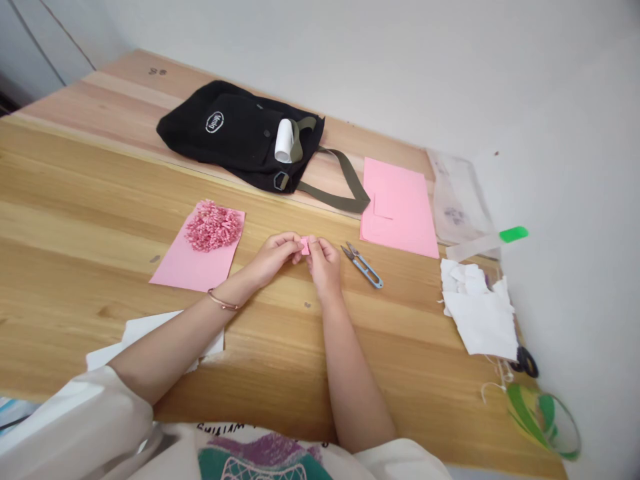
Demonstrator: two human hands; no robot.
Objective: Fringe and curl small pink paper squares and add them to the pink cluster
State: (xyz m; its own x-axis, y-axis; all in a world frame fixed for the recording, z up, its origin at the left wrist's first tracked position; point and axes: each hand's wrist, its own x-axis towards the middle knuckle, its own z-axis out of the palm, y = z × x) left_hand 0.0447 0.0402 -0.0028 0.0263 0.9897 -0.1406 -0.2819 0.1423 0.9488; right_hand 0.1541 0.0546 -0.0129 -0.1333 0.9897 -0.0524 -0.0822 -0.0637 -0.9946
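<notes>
Small squarish pink paper [305, 246] between left hand [274, 257] and right hand [325, 265]

Your indoor craft workspace, wooden counter [280, 327] before you, plain pale wall [400, 67] behind it, pink sheets [407, 193], thread snips [369, 267] laid out.

White roll [283, 141] on a black bag [243, 137] with olive straps [330, 199], near the wall [350, 60]

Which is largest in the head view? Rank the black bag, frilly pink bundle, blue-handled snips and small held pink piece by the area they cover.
Largest to smallest:
1. Black bag
2. Frilly pink bundle
3. Blue-handled snips
4. Small held pink piece, partly hidden by fingers
</notes>
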